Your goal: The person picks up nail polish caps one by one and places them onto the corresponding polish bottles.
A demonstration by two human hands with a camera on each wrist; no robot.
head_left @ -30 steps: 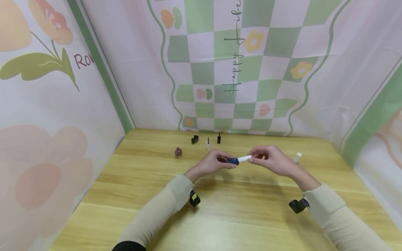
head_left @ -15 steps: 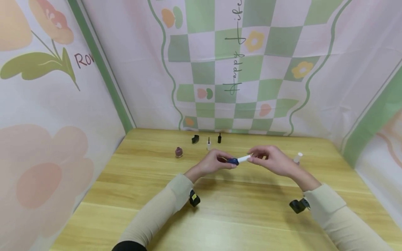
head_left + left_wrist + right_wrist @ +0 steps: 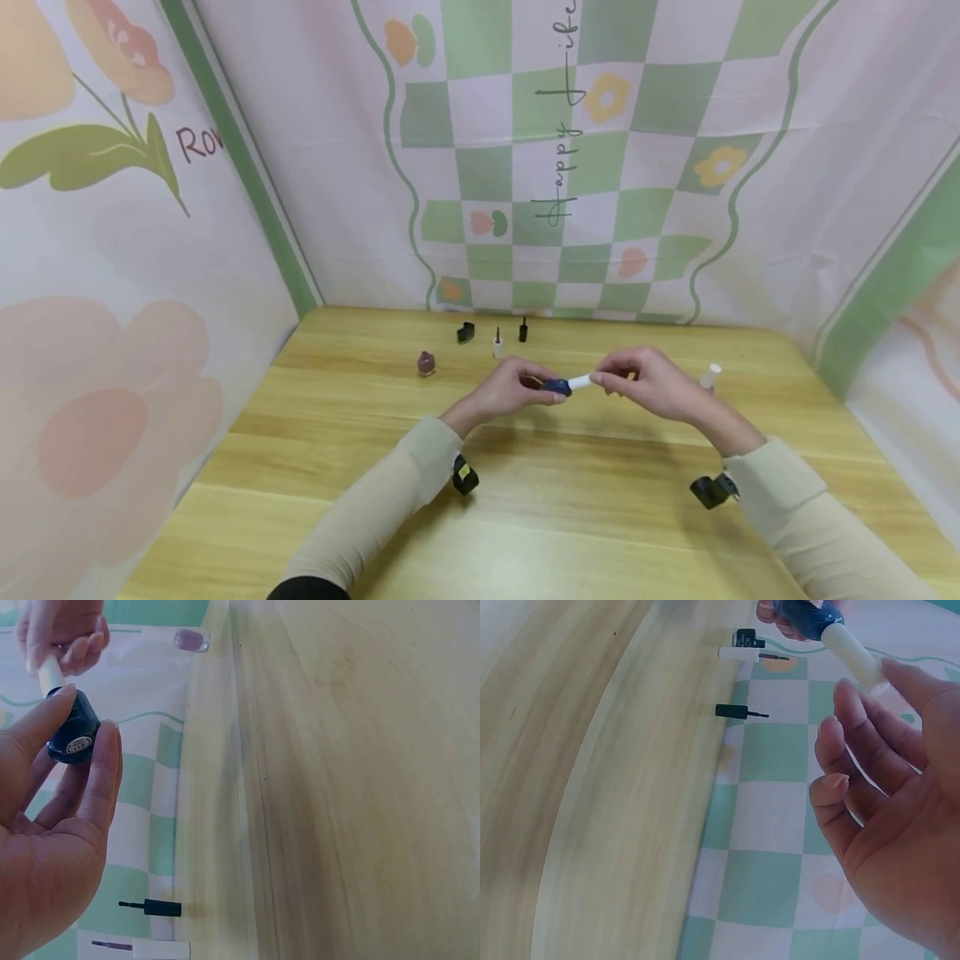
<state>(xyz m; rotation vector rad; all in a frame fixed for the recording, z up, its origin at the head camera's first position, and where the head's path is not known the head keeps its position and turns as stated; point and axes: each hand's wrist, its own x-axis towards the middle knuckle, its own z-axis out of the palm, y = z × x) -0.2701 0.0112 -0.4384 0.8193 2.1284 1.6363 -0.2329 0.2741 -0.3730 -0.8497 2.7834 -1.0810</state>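
Between thumb and fingers my left hand (image 3: pixel 513 388) holds a dark blue nail polish bottle (image 3: pixel 73 731), tilted so its neck points toward the other hand. A white cap (image 3: pixel 581 382) sits on the bottle's neck. My right hand (image 3: pixel 651 385) pinches the far end of that cap with thumb and fingertips; in the right wrist view its other fingers curve loosely beside it. Both hands are above the wooden table. On the bottle's base a round label (image 3: pixel 79 745) shows in the left wrist view.
A mauve uncapped bottle (image 3: pixel 426 364), a dark bottle (image 3: pixel 466 333), a white brush cap (image 3: pixel 498 344) and a black brush cap (image 3: pixel 523 331) stand at the back of the table (image 3: pixel 480 533). A white-capped bottle (image 3: pixel 710 377) stands beyond my right hand. A patterned cloth (image 3: pixel 540 167) hangs behind.
My right fingers have shifted slightly along the white cap, changing their grip at its end. My left hand and the blue bottle have stayed almost still.
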